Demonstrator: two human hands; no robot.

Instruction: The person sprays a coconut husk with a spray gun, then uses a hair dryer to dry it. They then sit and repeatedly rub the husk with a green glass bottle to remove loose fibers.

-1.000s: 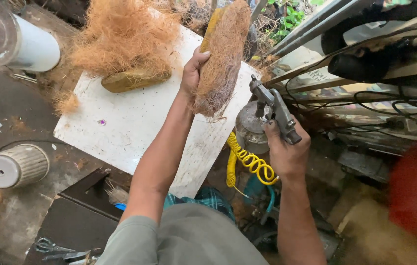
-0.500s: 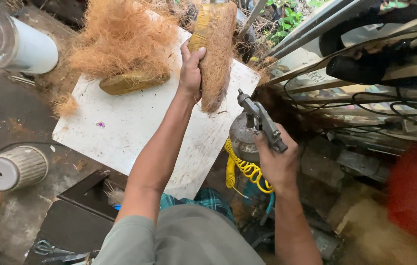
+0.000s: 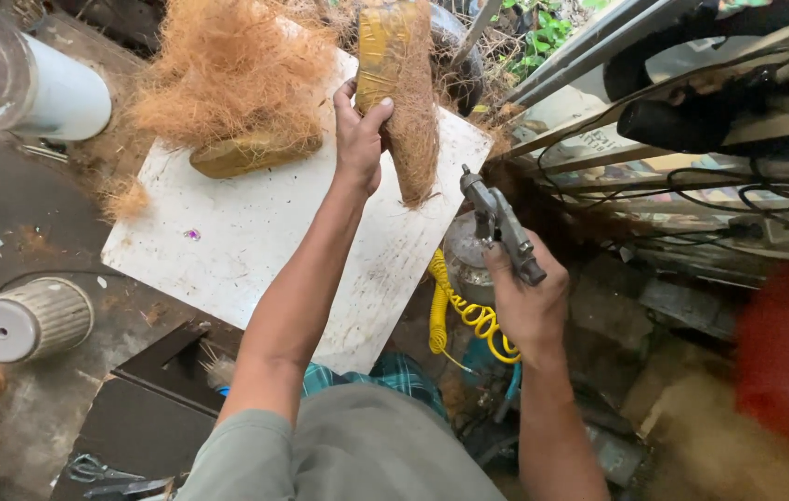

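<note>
Upright, fibre pad [image 3: 406, 102] sits between left hand [image 3: 357, 139] fingers [image 3: 378, 111].

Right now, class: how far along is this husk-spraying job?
Done: one husk piece lies on the white board beside loose fibre. In hand: left hand grips a coconut husk; right hand holds the spray gun. Left: no spray visible.

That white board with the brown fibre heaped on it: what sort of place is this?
Probably a small, cluttered workshop for coconut husk fibre. A fibre pile sits on the white board, the left hand holds up a fibrous husk piece, and the right hand grips a spray gun on a coiled yellow hose.
</note>
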